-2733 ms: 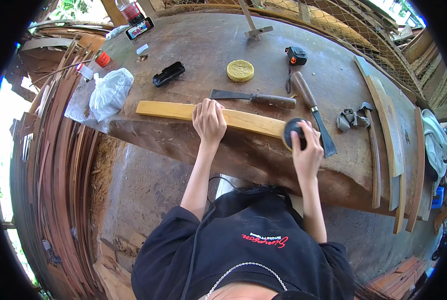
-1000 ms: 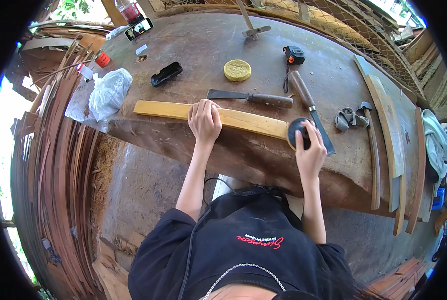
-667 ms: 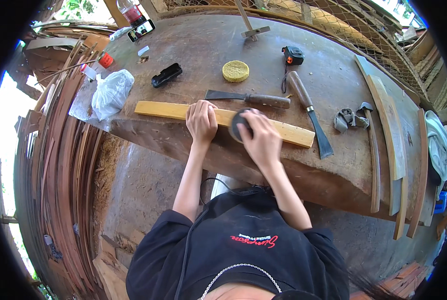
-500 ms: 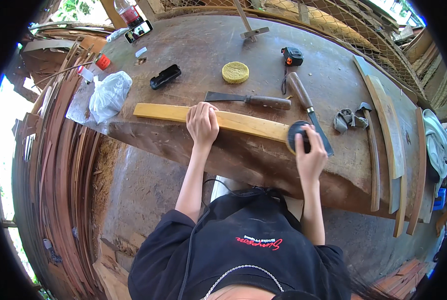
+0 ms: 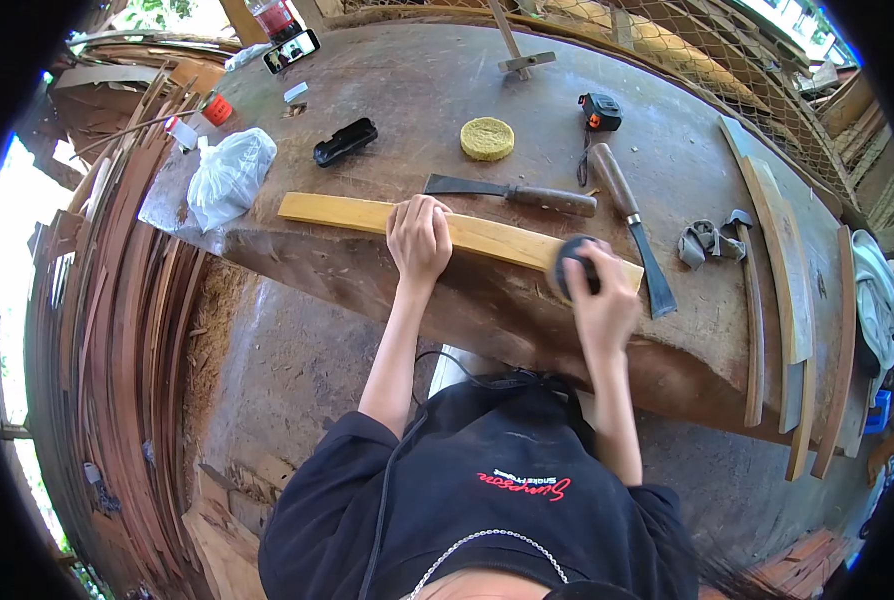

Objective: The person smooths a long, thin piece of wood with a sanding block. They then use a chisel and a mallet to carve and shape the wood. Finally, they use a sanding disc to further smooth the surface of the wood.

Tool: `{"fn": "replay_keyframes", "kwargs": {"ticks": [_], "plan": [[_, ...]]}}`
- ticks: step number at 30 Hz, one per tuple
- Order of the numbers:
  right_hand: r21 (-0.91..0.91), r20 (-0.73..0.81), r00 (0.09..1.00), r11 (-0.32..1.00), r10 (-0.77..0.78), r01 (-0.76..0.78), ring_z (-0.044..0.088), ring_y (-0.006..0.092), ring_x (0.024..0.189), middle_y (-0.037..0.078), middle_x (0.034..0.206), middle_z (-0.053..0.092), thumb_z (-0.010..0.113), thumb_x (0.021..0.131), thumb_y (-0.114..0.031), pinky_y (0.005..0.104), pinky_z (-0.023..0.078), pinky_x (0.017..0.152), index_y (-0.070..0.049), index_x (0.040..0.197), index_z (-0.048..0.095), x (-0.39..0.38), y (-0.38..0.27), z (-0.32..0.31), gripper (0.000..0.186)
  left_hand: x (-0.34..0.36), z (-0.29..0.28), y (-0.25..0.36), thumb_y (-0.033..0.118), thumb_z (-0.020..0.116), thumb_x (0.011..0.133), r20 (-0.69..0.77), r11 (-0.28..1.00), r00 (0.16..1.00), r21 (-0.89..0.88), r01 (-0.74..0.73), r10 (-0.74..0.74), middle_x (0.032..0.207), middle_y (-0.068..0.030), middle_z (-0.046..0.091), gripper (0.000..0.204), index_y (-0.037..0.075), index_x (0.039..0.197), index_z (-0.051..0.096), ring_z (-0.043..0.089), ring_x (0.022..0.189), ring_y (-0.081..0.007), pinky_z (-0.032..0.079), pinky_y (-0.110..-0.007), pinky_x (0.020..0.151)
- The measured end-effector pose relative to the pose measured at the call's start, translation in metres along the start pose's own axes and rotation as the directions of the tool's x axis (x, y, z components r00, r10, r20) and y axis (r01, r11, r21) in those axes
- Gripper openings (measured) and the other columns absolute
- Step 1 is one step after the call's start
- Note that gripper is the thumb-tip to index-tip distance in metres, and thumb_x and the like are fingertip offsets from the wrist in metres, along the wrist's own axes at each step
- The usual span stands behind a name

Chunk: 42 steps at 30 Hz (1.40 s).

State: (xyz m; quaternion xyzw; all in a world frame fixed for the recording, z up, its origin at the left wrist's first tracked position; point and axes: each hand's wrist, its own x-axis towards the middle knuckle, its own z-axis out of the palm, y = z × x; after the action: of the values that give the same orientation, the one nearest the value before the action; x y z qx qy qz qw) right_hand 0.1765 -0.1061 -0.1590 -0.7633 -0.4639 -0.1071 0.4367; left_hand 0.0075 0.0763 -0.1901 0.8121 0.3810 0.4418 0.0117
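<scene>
A long, yellowish wooden strip lies along the near edge of the workbench. My left hand is closed over its middle, fingers wrapped across the top. Close to the strip's right end, my right hand grips a round black hand sanding pad that rests on the wood; motion blurs the pad. Just beyond the strip lies a flat-bladed chisel with a wooden handle. A second wooden-handled chisel points toward me, its blade just right of the strip's end.
Farther back on the workbench are a yellow round pad, a tape measure, a black case and a wooden T-shaped tool. A plastic bag sits left. Grey cloth and several wooden strips lie right.
My right hand has slid the sanding pad a little leftward along the strip, uncovering its right end. My left hand keeps its place on the wood. The whole view has shifted slightly.
</scene>
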Motion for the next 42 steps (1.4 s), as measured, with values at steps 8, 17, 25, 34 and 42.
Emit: {"fn": "replay_keyframes", "kwargs": {"ticks": [8,17,25,34,42], "plan": [[0.050,0.010,0.990,0.989,-0.141,0.140,0.064,0.0267,0.100,0.009,0.103,0.068,0.070,0.082,-0.024,0.0356,0.051,0.084,-0.010,0.090,0.062,0.012,-0.047,0.057,0.017,0.003,0.004,0.002,0.014,0.043,0.089,0.035,0.998,0.998,-0.017,-0.060,0.061,0.082,-0.0060,0.059,0.021,0.009,0.075,0.058,0.056,0.082,-0.0258,0.041,-0.037,0.080],[-0.023,-0.020,0.996,0.996,0.083,-0.084,0.064,0.0271,0.105,0.011,0.104,0.069,0.069,0.083,-0.019,0.0374,0.051,0.086,-0.010,0.091,0.067,0.003,0.016,-0.020,0.012,0.000,0.001,-0.001,0.016,0.042,0.092,0.002,1.000,1.000,0.005,0.000,0.000,0.080,-0.0042,0.059,0.024,0.010,0.075,0.058,0.056,0.080,-0.0244,0.041,-0.037,0.080],[0.074,0.029,0.989,0.987,-0.143,0.140,0.063,0.0270,0.105,0.010,0.102,0.068,0.067,0.084,-0.023,0.0370,0.050,0.087,-0.010,0.090,0.063,0.016,-0.031,0.054,0.016,0.004,0.006,-0.002,0.015,0.041,0.091,0.007,0.999,0.999,0.029,-0.040,0.039,0.080,-0.0050,0.059,0.025,0.010,0.074,0.058,0.056,0.079,-0.0252,0.041,-0.037,0.078],[0.059,0.024,0.999,0.998,0.027,-0.029,0.062,0.0264,0.108,0.011,0.103,0.069,0.068,0.084,-0.018,0.0377,0.049,0.090,-0.009,0.090,0.065,-0.003,0.009,-0.012,0.011,0.001,0.001,-0.001,0.016,0.041,0.092,-0.002,1.000,1.000,0.006,-0.014,0.014,0.079,-0.0036,0.059,0.026,0.011,0.073,0.058,0.056,0.079,-0.0245,0.041,-0.037,0.079],[0.144,0.066,0.990,0.983,-0.122,0.111,0.062,0.0265,0.106,0.011,0.104,0.068,0.068,0.082,-0.019,0.0372,0.050,0.088,-0.009,0.088,0.064,0.015,-0.038,0.057,0.013,0.004,0.005,0.001,0.015,0.044,0.089,0.028,0.998,0.998,0.027,-0.051,0.050,0.080,-0.0051,0.058,0.021,0.010,0.075,0.058,0.056,0.079,-0.0249,0.042,-0.037,0.080]]}}
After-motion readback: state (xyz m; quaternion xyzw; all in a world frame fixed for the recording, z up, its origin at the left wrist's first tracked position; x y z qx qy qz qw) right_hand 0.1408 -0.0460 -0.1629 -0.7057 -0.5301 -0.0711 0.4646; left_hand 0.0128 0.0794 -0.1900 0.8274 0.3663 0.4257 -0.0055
